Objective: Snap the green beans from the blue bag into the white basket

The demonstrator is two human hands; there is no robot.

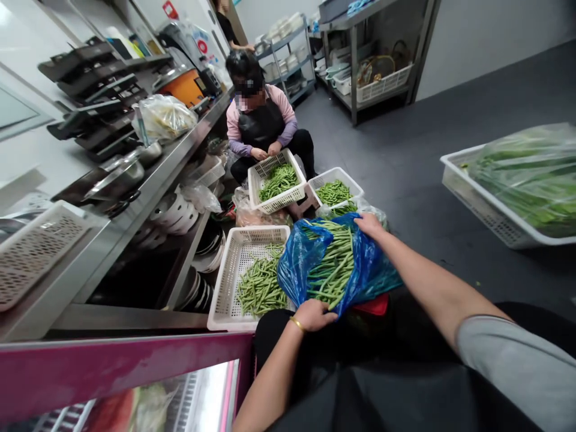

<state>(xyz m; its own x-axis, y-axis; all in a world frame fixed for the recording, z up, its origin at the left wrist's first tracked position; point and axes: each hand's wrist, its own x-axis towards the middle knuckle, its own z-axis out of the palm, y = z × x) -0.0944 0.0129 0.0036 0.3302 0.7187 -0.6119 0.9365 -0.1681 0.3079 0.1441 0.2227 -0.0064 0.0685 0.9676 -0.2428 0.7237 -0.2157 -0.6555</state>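
Note:
Long green beans (pixel 335 264) fill an opened blue plastic bag (pixel 294 264) in front of me. My left hand (pixel 315 315), with a gold bracelet at the wrist, grips the bag's near edge. On the far right edge of the bag, my right hand (pixel 369 224) pinches the blue plastic. Left of the bag, a white perforated basket (pixel 220 300) holds shorter pieces of green bean (pixel 261 288), close to my left hand. Two more white baskets with green beans stand beyond, one (pixel 270 207) tilted before a seated person and one (pixel 351 180) to its right.
A person (pixel 261 117) in a dark apron sits ahead, both hands over the tilted basket. A steel counter (pixel 175 156) with pans runs along the left. A crate (pixel 508 231) of bagged greens stands right. A pink-edged cabinet (pixel 135 360) is at lower left.

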